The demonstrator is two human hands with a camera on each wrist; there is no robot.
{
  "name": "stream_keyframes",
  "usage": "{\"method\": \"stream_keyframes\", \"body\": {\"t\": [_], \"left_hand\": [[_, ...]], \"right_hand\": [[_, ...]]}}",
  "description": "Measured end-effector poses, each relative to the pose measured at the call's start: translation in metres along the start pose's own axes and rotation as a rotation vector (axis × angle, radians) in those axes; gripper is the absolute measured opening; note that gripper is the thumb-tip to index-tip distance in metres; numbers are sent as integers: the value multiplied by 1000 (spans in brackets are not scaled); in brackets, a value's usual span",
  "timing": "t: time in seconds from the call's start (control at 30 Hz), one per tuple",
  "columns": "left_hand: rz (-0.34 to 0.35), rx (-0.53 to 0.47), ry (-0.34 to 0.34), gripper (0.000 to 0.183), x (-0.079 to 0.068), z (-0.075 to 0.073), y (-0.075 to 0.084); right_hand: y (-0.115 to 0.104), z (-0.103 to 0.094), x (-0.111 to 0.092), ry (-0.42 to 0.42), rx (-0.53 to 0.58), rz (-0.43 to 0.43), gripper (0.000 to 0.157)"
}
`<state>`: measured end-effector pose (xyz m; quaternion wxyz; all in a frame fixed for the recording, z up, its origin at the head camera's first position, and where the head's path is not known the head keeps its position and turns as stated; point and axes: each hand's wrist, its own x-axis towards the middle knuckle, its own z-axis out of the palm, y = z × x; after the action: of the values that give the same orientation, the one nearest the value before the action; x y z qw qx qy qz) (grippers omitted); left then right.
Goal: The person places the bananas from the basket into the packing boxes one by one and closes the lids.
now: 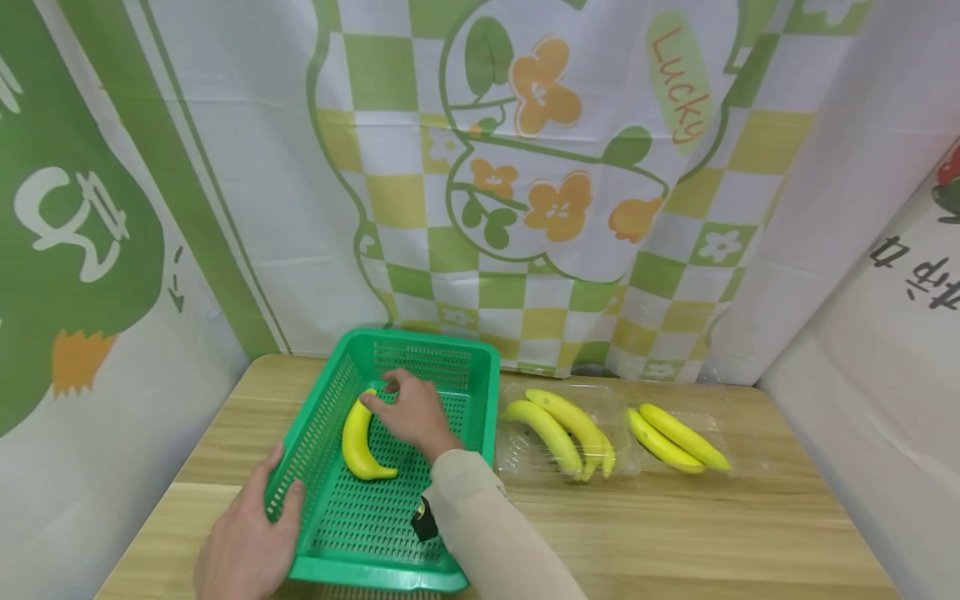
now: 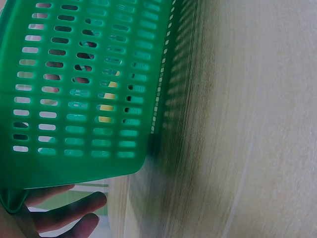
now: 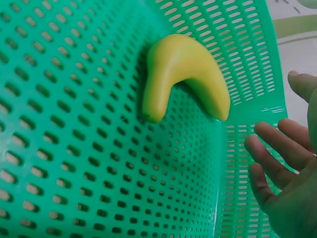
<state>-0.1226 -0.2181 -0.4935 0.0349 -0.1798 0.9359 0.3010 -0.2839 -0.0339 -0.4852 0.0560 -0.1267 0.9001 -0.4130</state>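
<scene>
A single yellow banana [image 1: 357, 446] lies on the floor of the green plastic basket [image 1: 352, 573], near its left wall. Over the basket, my right hand [image 1: 415, 410] reaches in with fingers loosely spread, close to the banana's far end in the head view. The right wrist view shows this hand [image 3: 285, 171] apart from the banana [image 3: 190, 62], nothing between its fingers. My left hand [image 1: 247, 533] holds the basket's left rim, thumb on the inner side and fingers outside. In the left wrist view, fingers [image 2: 72, 213] of that hand show past the basket wall [image 2: 74, 171].
To the basket's right stands a clear plastic container [image 1: 517, 462] with several bananas [image 1: 566, 421]. Another clear container [image 1: 720, 421] beside it holds two bananas [image 1: 678, 439]. Everything is on a wooden table [image 1: 675, 533], with a patterned curtain [image 1: 465, 292] behind.
</scene>
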Motion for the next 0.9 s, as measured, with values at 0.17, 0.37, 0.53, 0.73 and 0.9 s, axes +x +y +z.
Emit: {"method": "stream_keyframes", "body": {"t": [0.17,0.37,0.53,0.73,0.9], "left_hand": [[1,-1,-2,73,0,0,-1],[9,-3,0,74,0,0,0],[15,-4,-2,73,1,0,0],[18,-5,-1,73,1,0,1],[22,-6,5,73,0,-1,0]], "right_hand": [[-3,5,-2,-66,-99,6,60],[-5,12,-5,-126,-231,0,62],[-4,18,-7,-162,-348,-40,67],[-4,24,-6,-190,-455,-83,73],[-4,30,-8,-211,-513,-82,80]]}}
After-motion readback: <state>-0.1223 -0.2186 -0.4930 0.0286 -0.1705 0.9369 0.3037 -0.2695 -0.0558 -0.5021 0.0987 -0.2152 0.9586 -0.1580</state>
